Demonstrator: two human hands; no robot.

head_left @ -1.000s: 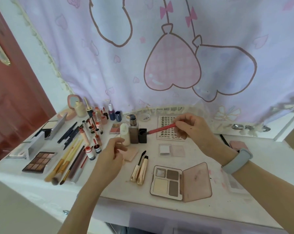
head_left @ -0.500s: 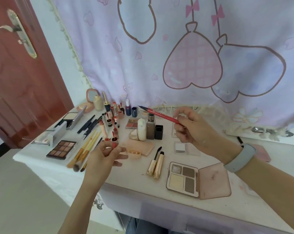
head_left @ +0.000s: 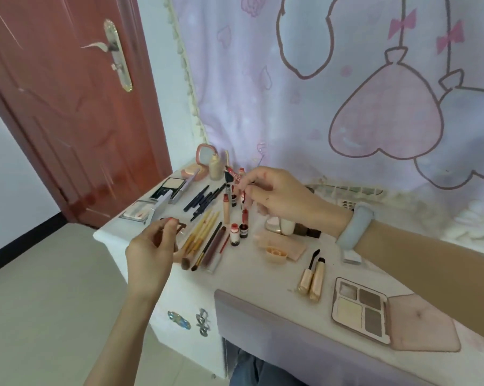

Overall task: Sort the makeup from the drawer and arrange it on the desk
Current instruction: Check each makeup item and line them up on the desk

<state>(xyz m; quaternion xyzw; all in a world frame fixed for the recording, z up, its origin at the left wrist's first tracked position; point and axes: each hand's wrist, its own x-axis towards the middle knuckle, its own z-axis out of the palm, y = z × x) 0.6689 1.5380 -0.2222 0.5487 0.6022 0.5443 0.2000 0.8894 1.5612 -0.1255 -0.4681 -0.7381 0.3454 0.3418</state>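
right hand [head_left: 279, 195] raised over the back left of the desk [head_left: 265, 277], fingers curled round a slim red pen-like stick [head_left: 233, 175] — dark tip pointing left, toward the pale bottle [head_left: 215, 168] and the round pink mirror compact [head_left: 204, 154] at the back corner. a light blue band [head_left: 356, 225] sits on that wrist. left hand [head_left: 151, 252] hovers at the desk's left edge, fingertips pinched on something small and red; too blurred to name it. under and between the hands: a fan of wooden-handled brushes [head_left: 200, 235] with a darker long brush [head_left: 207, 250] beside them, dark pencils [head_left: 204, 200] lying slantwise behind, a cluster of small red-capped lip tubes [head_left: 239, 231] standing upright just right of the brushes. further left, an open powder compact [head_left: 172, 188] and a flat clear case [head_left: 136, 214] near the edge. nearer the front: a small peach ridged piece [head_left: 275, 253] resting on a flat pink pad [head_left: 296, 246], two gold mascara tubes [head_left: 311, 277] side by side with their wands out, and an open four-pan eyeshadow palette [head_left: 359, 307] with its pink lid [head_left: 421, 324] folded flat to the right. behind the right forearm, a dark bottle [head_left: 307, 229] and a pale rounded one [head_left: 286, 225] — partly hidden. a pink curtain [head_left: 346, 79] with heart outlines hangs behind the desk; a red-brown door [head_left: 68, 107] stands at left.
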